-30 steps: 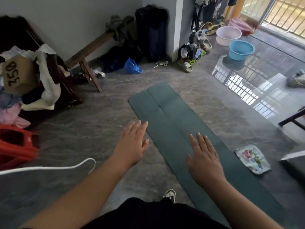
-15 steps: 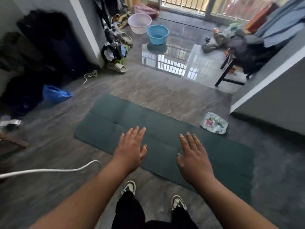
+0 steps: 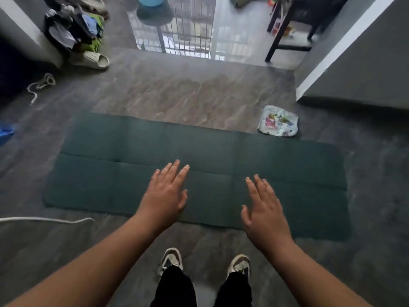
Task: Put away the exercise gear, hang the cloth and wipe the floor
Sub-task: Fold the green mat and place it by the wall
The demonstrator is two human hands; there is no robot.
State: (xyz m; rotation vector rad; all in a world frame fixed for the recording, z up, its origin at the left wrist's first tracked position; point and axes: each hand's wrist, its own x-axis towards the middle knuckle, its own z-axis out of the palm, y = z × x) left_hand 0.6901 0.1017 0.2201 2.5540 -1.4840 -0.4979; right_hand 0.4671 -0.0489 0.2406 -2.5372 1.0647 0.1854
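Far to the left of the left hand, a white cord (image 3: pixel 47 220) trails across the grey marbled stone floor (image 3: pixel 194 91), and further away on that side a beige slide sandal (image 3: pixel 95 60) lies below a heap of mixed clothing (image 3: pixel 74 29). The left hand (image 3: pixel 164 196) is stretched out palm down with fingers straight and slightly spread, holding nothing, over the near half of the dark green rectangular exercise mat (image 3: pixel 287 173). The mat lies flat and unrolled on the floor, running crosswise under both hands, with fold creases showing. Below and between the hands stand two white-and-black sneakers (image 3: pixel 171 259) at the mat's near edge. The right hand (image 3: pixel 264 212) is likewise flat and empty, fingers extended, above the mat. Beyond and to the right of the right hand, a small white cloth with a colourful cartoon print (image 3: pixel 278 121) lies crumpled on the floor just beside the mat's far edge.
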